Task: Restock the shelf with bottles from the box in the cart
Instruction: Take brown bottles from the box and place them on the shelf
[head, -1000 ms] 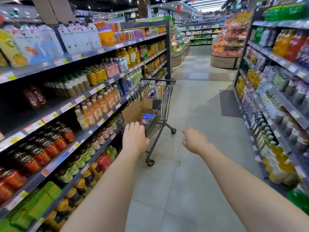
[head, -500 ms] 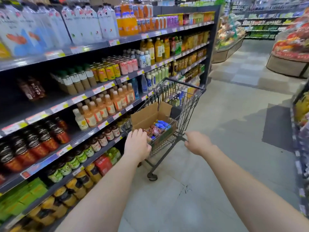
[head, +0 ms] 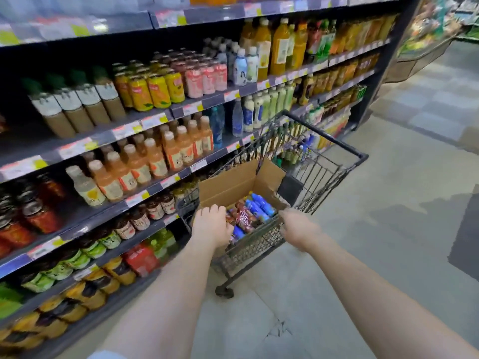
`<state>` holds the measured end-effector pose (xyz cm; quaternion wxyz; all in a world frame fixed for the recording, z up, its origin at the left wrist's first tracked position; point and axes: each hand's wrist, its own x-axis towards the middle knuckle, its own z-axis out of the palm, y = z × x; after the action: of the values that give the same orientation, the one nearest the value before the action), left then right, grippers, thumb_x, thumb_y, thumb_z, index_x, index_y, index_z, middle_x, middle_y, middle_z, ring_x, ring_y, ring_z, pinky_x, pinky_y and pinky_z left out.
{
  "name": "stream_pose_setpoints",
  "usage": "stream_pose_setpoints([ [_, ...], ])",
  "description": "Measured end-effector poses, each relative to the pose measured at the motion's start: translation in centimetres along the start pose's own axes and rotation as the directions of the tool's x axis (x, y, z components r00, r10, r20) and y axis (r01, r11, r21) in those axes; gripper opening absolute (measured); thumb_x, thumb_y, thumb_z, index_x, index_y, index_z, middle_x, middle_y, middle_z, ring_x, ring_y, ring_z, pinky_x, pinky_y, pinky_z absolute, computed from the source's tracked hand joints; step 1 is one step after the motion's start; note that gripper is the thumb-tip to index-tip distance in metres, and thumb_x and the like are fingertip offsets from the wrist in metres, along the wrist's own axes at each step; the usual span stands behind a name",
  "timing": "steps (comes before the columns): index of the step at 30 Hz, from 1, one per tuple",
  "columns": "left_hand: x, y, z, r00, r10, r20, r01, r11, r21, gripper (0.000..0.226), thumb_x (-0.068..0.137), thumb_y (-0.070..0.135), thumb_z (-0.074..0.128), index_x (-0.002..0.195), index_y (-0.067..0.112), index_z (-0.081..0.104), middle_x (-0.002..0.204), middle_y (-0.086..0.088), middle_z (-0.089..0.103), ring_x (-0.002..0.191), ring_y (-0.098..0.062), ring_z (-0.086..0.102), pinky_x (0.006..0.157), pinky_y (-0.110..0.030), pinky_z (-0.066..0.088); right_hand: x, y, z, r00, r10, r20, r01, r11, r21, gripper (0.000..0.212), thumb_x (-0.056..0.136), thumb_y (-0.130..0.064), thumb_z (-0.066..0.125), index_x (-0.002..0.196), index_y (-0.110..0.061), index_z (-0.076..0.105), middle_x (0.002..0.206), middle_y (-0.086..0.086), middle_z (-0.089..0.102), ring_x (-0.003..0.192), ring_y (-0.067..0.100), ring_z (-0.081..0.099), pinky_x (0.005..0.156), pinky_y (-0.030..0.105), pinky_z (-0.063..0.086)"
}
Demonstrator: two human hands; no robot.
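A black wire cart (head: 334, 161) stands next to the drinks shelf (head: 145, 195). An open cardboard box (head: 228, 185) sits in the cart. Blue and dark red bottles (head: 255, 209) lie on their sides in the box. My left hand (head: 211, 226) is curled over the cart's near rim, at the box's near edge, and covers part of the bottles. My right hand (head: 298, 229) is blurred and closed on the near right corner of the rim. Neither hand holds a bottle.
The shelf rows on the left hold juice bottles (head: 166, 154), cans (head: 153, 92) and jars (head: 39, 216), packed close together. Grey tiled aisle floor (head: 388, 242) stretches to the right of the cart. A produce display (head: 425, 40) stands at the far right.
I have come closer to the cart and my view has tilted down. Both hands went from reaching in the air to resting on the cart's near rim.
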<state>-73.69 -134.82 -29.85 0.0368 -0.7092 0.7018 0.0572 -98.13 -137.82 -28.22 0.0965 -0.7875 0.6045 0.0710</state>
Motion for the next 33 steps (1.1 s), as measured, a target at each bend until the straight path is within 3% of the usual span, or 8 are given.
stream_pose_setpoints([
  [3, 4.6, 0.3, 1.1, 0.998, -0.038, 0.045, 0.038, 0.999, 0.010, 0.037, 0.094, 0.045, 0.046, 0.118, 0.018, 0.056, 0.121, -0.008, 0.061, 0.115, -0.032, 0.059, 0.098, -0.043, 0.045, 5.9, 1.9, 0.2, 0.998, -0.047, 0.032, 0.046, 0.999, 0.014, 0.034, 0.085, -0.034, 0.050, 0.115, -0.020, 0.060, 0.113, 0.006, 0.062, 0.101, 0.031, 0.064, 0.083, 0.041, 0.056],
  [6, 8.7, 0.7, 2.7, 0.988, -0.117, 0.101, 0.115, 0.993, 0.022, 0.042, 0.093, 0.046, 0.045, 0.124, 0.018, 0.056, 0.124, -0.008, 0.062, 0.114, -0.032, 0.060, 0.095, -0.042, 0.046, 11.7, 3.5, 1.0, 0.990, -0.107, 0.087, 0.107, 0.994, 0.000, 0.026, 0.089, -0.030, 0.052, 0.109, -0.015, 0.060, 0.115, 0.009, 0.061, 0.104, 0.032, 0.063, 0.081, 0.037, 0.053],
  [9, 11.3, 1.4, 3.8, 0.960, -0.235, 0.152, 0.236, 0.972, 0.013, 0.045, 0.095, 0.047, 0.045, 0.127, 0.018, 0.055, 0.128, -0.009, 0.061, 0.117, -0.032, 0.059, 0.098, -0.043, 0.046, 17.1, 5.0, 1.7, 0.970, -0.200, 0.137, 0.208, 0.977, -0.048, 0.035, 0.094, -0.033, 0.054, 0.122, -0.013, 0.058, 0.126, 0.011, 0.060, 0.112, 0.032, 0.060, 0.087, 0.038, 0.051],
  [11, 12.4, 2.1, 4.1, 0.929, -0.324, 0.178, 0.330, 0.944, -0.008, 0.053, 0.095, 0.051, 0.045, 0.135, 0.017, 0.053, 0.134, -0.010, 0.059, 0.123, -0.032, 0.056, 0.104, -0.043, 0.044, 20.5, 5.6, 2.0, 0.952, -0.257, 0.164, 0.266, 0.963, -0.037, 0.045, 0.095, -0.036, 0.053, 0.134, -0.014, 0.053, 0.132, 0.010, 0.058, 0.118, 0.032, 0.059, 0.091, 0.039, 0.049],
  [18, 14.5, 4.0, 4.8, 0.814, -0.495, 0.303, 0.524, 0.851, -0.017, 0.050, 0.097, 0.047, 0.044, 0.134, 0.015, 0.050, 0.131, -0.012, 0.058, 0.120, -0.032, 0.056, 0.103, -0.043, 0.044, 27.9, 4.7, 4.7, 0.858, -0.383, 0.342, 0.407, 0.913, 0.003, 0.036, 0.092, -0.023, 0.052, 0.126, -0.013, 0.056, 0.126, 0.009, 0.061, 0.115, 0.031, 0.062, 0.088, 0.038, 0.052],
  [24, 18.2, 3.5, 7.3, 0.763, -0.517, 0.387, 0.575, 0.817, -0.044, 0.052, 0.098, 0.051, 0.039, 0.131, 0.013, 0.052, 0.131, -0.015, 0.058, 0.122, -0.035, 0.054, 0.104, -0.045, 0.040, 33.3, 2.8, 7.2, 0.788, -0.431, 0.439, 0.476, 0.879, 0.009, 0.035, 0.090, -0.020, 0.050, 0.124, -0.017, 0.056, 0.124, 0.007, 0.061, 0.113, 0.031, 0.062, 0.085, 0.039, 0.052],
  [33, 28.0, -1.2, 11.8, 0.755, -0.406, 0.515, 0.550, 0.819, -0.162, 0.063, 0.097, 0.053, 0.041, 0.146, 0.015, 0.044, 0.145, -0.014, 0.052, 0.132, -0.034, 0.050, 0.113, -0.047, 0.038, 41.7, 0.5, 9.3, 0.777, -0.262, 0.573, 0.320, 0.947, -0.002, 0.020, 0.087, -0.025, 0.058, 0.105, -0.018, 0.064, 0.113, 0.005, 0.069, 0.109, 0.029, 0.065, 0.083, 0.034, 0.051],
])
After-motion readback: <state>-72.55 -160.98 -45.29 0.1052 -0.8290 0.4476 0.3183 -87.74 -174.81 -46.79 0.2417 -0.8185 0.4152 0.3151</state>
